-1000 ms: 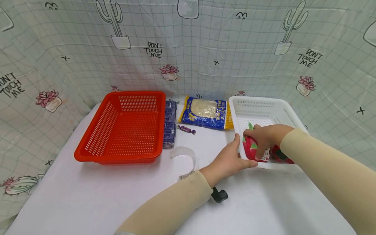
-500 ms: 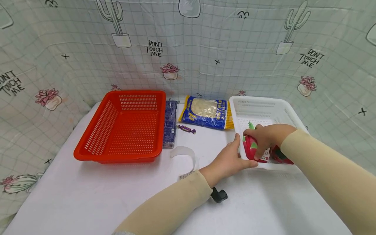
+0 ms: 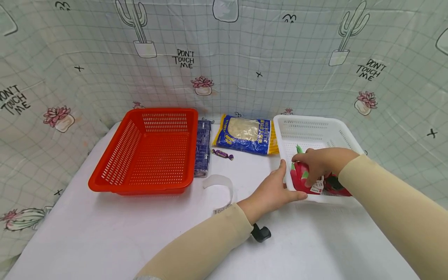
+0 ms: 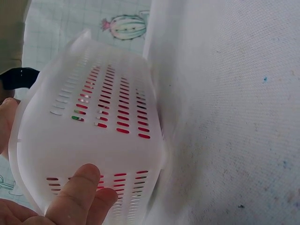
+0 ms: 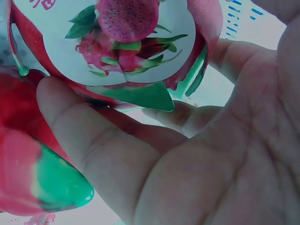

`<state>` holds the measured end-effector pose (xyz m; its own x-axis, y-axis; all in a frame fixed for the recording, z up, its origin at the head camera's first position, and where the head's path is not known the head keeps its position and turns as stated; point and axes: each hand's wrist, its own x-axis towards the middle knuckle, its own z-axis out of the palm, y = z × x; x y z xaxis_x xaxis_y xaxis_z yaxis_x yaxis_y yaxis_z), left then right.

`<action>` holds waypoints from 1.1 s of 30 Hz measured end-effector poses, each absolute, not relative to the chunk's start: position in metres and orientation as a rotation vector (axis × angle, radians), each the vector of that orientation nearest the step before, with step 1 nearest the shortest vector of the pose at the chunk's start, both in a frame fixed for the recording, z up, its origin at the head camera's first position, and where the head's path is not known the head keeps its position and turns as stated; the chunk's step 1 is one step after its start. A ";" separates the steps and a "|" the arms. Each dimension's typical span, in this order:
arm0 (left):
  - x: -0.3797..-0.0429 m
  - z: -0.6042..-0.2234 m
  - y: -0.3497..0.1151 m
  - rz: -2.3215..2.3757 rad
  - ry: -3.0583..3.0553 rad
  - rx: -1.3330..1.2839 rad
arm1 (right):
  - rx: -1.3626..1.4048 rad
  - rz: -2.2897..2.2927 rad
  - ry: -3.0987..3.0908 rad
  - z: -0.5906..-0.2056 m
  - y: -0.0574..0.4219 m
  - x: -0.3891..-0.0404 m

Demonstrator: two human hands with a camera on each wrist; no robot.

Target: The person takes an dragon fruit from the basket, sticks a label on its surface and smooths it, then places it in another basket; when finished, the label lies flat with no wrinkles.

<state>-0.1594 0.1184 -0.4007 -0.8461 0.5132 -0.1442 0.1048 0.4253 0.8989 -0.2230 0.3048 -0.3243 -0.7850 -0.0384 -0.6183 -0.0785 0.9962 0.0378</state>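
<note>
The right hand (image 3: 323, 161) reaches down into the white basket (image 3: 311, 117) and holds a pink-and-green pack shaped like a dragon fruit (image 3: 298, 175). A printed picture of the fruit on the pack's front (image 5: 126, 56) faces the right wrist camera. Beside it in the basket lies a second red pack with a green tip (image 5: 33, 173), partly under the right arm in the head view. The left hand (image 3: 269, 192) grips the basket's near left corner, thumb along the front rim. Several of its fingertips (image 4: 77, 192) press the slotted outer wall.
A red basket (image 3: 159, 155) stands at the left, with dark blue boxes (image 3: 202, 151) against its side. Between the baskets lie a blue-and-yellow bag (image 3: 245, 134), a purple wrapped candy (image 3: 222, 154) and a curled paper strip (image 3: 224, 182). A black object (image 3: 261, 234) shows beside the left sleeve.
The right hand has shifted slightly to the right. The dragon-fruit pack has tilted a little, and its white label shows more. The left hand stays on the corner.
</note>
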 end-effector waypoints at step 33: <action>-0.165 -0.402 0.112 1.279 2.323 0.534 | -0.034 0.040 2.568 -0.307 0.292 -0.222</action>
